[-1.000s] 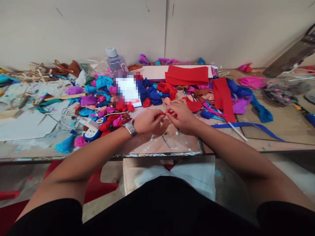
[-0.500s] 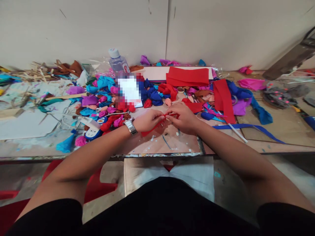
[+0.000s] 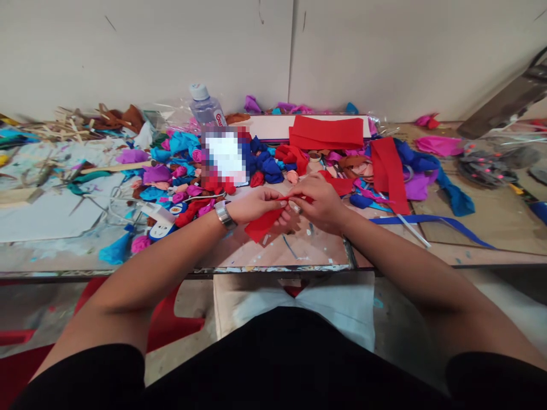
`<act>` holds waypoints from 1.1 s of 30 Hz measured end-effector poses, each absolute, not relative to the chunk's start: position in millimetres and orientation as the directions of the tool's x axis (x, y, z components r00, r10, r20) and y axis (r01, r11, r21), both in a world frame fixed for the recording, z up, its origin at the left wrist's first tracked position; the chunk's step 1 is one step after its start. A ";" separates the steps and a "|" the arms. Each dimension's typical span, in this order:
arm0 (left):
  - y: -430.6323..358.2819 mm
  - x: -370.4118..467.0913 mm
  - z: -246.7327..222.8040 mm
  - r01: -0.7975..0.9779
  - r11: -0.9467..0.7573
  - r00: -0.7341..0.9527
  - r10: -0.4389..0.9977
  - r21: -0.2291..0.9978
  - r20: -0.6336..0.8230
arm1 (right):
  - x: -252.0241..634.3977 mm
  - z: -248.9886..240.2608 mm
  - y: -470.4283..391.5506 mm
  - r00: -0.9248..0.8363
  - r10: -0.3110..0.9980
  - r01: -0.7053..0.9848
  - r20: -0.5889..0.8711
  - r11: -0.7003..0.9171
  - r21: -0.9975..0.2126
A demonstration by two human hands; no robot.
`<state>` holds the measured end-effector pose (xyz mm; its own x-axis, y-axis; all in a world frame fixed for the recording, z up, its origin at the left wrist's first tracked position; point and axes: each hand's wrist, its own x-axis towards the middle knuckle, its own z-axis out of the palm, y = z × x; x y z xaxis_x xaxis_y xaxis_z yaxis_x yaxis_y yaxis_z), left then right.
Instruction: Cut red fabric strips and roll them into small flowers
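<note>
A red strip (image 3: 261, 225) of thin material hangs below my fingers, over the middle of the worktable. My left hand (image 3: 256, 206), with a metal watch at the wrist, pinches the strip near its upper edge. Fingertips of my right hand (image 3: 317, 200) close on the same red piece, just right of the left fingertips. Flat red sheets (image 3: 327, 133) lie on a white board behind the hands, and another red strip (image 3: 390, 175) rests to the right. Crumpled blue pieces (image 3: 269, 163) and red ones lie just beyond my hands.
A clear bottle (image 3: 207, 108) with a white cap stands at the back left. Left of my hands are a white and blue power strip (image 3: 161, 226), cables and colored scraps. A blue ribbon (image 3: 444, 221) lies right. Wood slivers (image 3: 68, 126) are heaped at the far left.
The red strip now hangs lower and shows more of its surface under my left hand. The fingers of both hands have shifted their hold on it.
</note>
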<state>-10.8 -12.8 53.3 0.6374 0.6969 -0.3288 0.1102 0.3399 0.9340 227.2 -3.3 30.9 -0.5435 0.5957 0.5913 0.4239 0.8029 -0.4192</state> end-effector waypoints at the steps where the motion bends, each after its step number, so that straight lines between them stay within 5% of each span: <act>1: -13.3 -10.7 55.0 0.086 0.368 0.630 0.700 0.926 -0.337 | 227.3 31.0 -3.1 -0.543 0.592 0.432 0.596 0.805 -0.406; 9: -12.1 -11.0 53.1 0.052 0.350 0.594 0.742 0.935 -0.310 | 227.5 31.6 -2.9 -0.560 0.595 0.450 0.577 0.803 -0.391; 15: -12.9 -11.4 52.6 0.197 -0.065 0.630 0.773 0.978 -0.076 | 224.9 32.1 -7.0 -0.538 0.631 0.480 0.558 0.774 -0.412; 19: -16.4 -11.8 54.0 0.465 -0.482 0.611 0.782 0.743 0.125 | 222.2 31.0 -9.9 -0.503 0.679 0.491 0.535 0.734 -0.469; 24: -18.3 -12.6 48.6 0.682 -0.656 0.592 0.755 0.324 0.284 | 220.3 29.6 -10.3 -0.484 0.717 0.486 0.502 0.697 -0.527; 33: -22.0 -8.9 51.6 0.694 -0.670 0.608 0.742 0.264 0.282 | 217.6 29.0 -10.9 -0.565 0.699 0.514 0.439 0.714 -0.475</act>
